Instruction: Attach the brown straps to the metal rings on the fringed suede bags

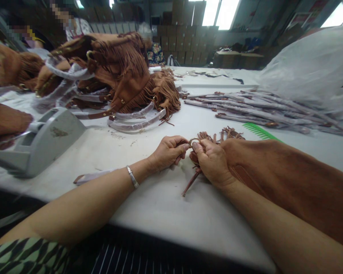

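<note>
A brown suede bag point(282, 171) with fringe point(231, 133) lies on the white table at the right, partly under my right forearm. My right hand point(214, 160) is closed on its near end, thumb against a gold-coloured metal ring point(192, 140). Opposite it, my left hand point(171, 152) pinches a short brown strap end point(183, 142) beside the ring; fingers cover most of it, and I cannot tell whether it passes through. A thin brown leather pull point(191, 183) dangles below my right hand. Behind my left forearm lies a plastic-wrapped strap point(93, 176).
Fringed brown bags point(128, 80) with wrapped handles are piled at back left. A grey tape dispenser point(45, 140) stands at left. Several wrapped straps point(254, 108), a green comb point(260, 131) and clear plastic sheeting point(311, 64) lie right. People and stacked cartons point(185, 42) are beyond.
</note>
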### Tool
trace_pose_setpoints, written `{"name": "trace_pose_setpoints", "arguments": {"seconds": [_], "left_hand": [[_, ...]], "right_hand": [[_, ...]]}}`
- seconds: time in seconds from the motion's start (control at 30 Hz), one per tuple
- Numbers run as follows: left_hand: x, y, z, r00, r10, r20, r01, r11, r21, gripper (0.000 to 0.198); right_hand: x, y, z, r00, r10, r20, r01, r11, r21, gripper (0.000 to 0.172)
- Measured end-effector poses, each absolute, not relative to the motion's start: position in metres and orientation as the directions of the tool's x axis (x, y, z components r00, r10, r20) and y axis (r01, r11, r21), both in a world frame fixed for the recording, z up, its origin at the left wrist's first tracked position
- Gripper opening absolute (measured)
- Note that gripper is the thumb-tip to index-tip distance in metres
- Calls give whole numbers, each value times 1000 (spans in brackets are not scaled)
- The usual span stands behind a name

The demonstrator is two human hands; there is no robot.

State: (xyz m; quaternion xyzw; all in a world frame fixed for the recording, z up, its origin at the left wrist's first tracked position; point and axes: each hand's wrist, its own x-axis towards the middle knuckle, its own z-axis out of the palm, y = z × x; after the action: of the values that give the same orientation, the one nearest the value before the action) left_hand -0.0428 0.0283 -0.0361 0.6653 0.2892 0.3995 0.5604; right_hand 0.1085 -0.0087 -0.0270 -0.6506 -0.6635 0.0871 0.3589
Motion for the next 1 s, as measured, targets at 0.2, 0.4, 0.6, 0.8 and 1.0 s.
{"name": "trace_pose_setpoints", "arguments": {"seconds": [0.2,0.4,0.6,0.8,1.0], "left_hand": [[-43,29,-37,504,841,198,-74,-187,980,29],[-42,31,-37,514,835,194,-24,-212,977,24],[-44,29,-33,528,840,126,108,-213,971,22],[-51,31,-34,689,702,177,149,-377,914,26],[-63,41,-31,690,681,244,271,-556,785,26]], "right_hand": [[109,-7,-26,86,935,345,830,124,-543,34],[110,-5,-26,124,947,296,790,86,-607,33],[112,-4,-29,119,960,252,666,111,-738,35],[111,-6,-27,104,966,238,646,117,-755,35],[110,-6,-26,42,976,213,651,135,-747,36]]}}
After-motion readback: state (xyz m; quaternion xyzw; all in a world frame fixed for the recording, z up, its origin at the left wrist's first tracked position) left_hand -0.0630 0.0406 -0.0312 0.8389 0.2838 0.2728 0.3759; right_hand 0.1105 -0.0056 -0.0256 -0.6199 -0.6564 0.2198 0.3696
